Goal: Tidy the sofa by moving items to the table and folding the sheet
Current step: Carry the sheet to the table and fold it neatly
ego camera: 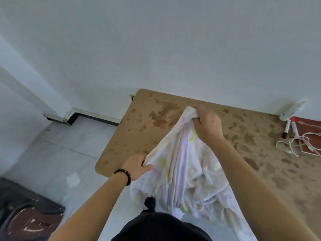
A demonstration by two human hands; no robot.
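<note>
A pale sheet (182,171) with faded pastel stripes hangs bunched over the near edge of the brown stained table (156,115). My right hand (207,124) grips one bunched corner of it, raised over the tabletop. At the table's near left edge my left hand (138,165), a dark bead bracelet on its wrist, holds another part of the sheet's edge. The cloth stretches between both hands and its lower part drapes down toward my body. At the lower left, part of the dark worn sofa (26,214) shows.
At the table's far right lie two markers (291,126), a tangled white cable (298,145), a white bottle (293,110) and a reddish-brown board (312,133). A white wall stands behind the table. Pale floor tiles with a scrap of paper (73,179) lie to the left.
</note>
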